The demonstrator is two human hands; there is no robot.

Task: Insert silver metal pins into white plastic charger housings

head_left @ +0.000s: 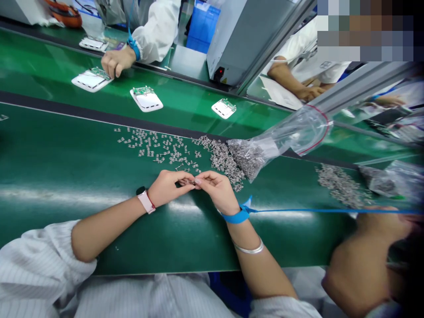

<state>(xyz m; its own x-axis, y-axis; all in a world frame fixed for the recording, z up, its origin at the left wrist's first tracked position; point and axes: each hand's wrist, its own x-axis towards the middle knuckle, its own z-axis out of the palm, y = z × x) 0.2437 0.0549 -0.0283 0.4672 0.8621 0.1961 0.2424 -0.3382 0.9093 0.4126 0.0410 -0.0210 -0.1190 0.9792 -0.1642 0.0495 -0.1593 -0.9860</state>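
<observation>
My left hand and my right hand meet fingertip to fingertip over the green work surface. Pinched between them is a small metal clip, mostly hidden by the fingers. Just beyond my hands, loose metal clips lie scattered, and a denser pile of metal clips sits to their right. A clear plastic bag full of the same clips rests on its side against that pile. A blue wrist strap circles my right wrist, its cord running off to the right.
White casings with green circuit boards sit along the belt behind a dark rail. A co-worker's hand touches one of them. At right, another person's arm is near a second clip pile and bag.
</observation>
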